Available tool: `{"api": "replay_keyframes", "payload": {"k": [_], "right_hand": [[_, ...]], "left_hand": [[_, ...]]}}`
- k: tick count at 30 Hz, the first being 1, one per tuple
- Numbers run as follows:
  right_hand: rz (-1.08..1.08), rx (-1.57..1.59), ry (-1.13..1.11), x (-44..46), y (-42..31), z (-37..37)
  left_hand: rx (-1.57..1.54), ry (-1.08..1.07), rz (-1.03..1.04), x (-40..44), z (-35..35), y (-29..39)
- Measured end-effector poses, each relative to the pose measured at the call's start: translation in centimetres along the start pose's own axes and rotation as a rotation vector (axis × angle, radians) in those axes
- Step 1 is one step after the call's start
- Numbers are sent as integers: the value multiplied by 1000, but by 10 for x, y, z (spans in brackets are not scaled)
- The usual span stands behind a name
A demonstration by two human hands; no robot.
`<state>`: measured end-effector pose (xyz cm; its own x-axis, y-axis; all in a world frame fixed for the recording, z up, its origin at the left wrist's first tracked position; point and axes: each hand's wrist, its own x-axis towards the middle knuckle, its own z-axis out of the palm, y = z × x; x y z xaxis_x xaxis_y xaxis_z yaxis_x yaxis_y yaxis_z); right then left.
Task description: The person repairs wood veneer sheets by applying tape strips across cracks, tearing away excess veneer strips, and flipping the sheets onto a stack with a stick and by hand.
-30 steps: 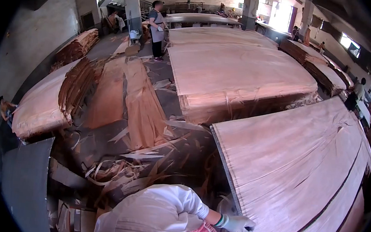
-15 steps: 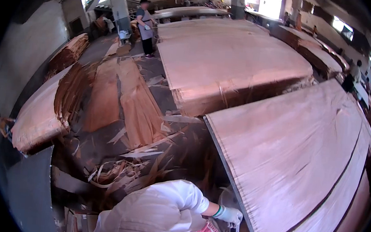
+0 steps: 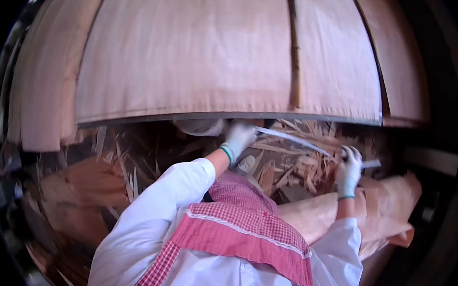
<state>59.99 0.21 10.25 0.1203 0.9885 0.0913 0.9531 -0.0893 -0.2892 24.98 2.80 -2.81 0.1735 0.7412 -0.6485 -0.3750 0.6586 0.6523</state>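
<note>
A narrow white strip (image 3: 299, 141) stretches between my two gloved hands, below the near edge of a workbench. My left hand (image 3: 239, 137), in a white glove with a green cuff, is closed at the strip's left end; motion blurs its fingers. Further right, my right hand (image 3: 349, 171) has its fingers curled round the strip, whose end sticks out past the hand. Over the bench lie broad pale wood veneer sheets (image 3: 193, 49), with dark gaps between them. I cannot make out what the strip is made of.
Torn veneer scraps (image 3: 302, 170) litter the floor beneath the hands. A folded veneer sheet (image 3: 385, 209) lies at the right, close to my right forearm. Brown veneer pieces (image 3: 86, 185) are on the floor at the left. The dark bench edge (image 3: 231, 115) runs across in front of me.
My view has swung from the wide room down to the bench edge. Both hands are now visible with the strip between them; earlier one gloved hand showed, holding a thin pale piece.
</note>
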Motion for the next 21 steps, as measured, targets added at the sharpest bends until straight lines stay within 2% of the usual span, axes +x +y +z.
{"api": "replay_keyframes", "payload": {"k": [2, 3, 4, 5, 6, 8, 10, 11, 12, 14, 16, 17, 18, 19, 20, 21], "right_hand": [[156, 193, -94, -26, -18, 30], [116, 383, -39, -41, 7, 76], [320, 670, -53, -51, 0, 106], [359, 875, -95, -54, -22, 114], [538, 958, -159, -11, -80, 128], [559, 1205, -194, -2, -126, 151], [552, 1264, -126, 2, -153, 193], [538, 1237, -237, 7, -163, 204], [504, 1342, -297, 5, -156, 243], [460, 982, -364, 16, -192, 230], [470, 1279, -378, 1, -187, 248], [464, 1223, -428, 2, -201, 206], [427, 1260, -327, 1, -197, 196], [216, 1102, -284, 5, -157, 224], [95, 1223, -93, -9, -131, 268], [-14, 771, -199, -13, -131, 230]], "left_hand": [[-42, 85, -4, 17, 2, -9], [-45, 119, 4, 24, 3, -15], [-39, 152, 17, 28, 6, -23], [-33, 179, 26, 40, 4, -25], [-48, 186, -21, 62, -5, -4], [-20, 230, -14, 74, -8, -10], [30, 251, -1, 77, -6, -18], [70, 256, 12, 78, -5, -24], [125, 269, 33, 78, -5, -30], [250, 317, 79, 75, -8, -42], [321, 423, 92, 77, -12, -55], [342, 487, 92, 77, -22, -58], [372, 552, 95, 73, -38, -59], [425, 606, 120, 69, -63, -63], [466, 632, 266, 49, -109, -83], [644, 657, 85, -66, -127, 9]]}}
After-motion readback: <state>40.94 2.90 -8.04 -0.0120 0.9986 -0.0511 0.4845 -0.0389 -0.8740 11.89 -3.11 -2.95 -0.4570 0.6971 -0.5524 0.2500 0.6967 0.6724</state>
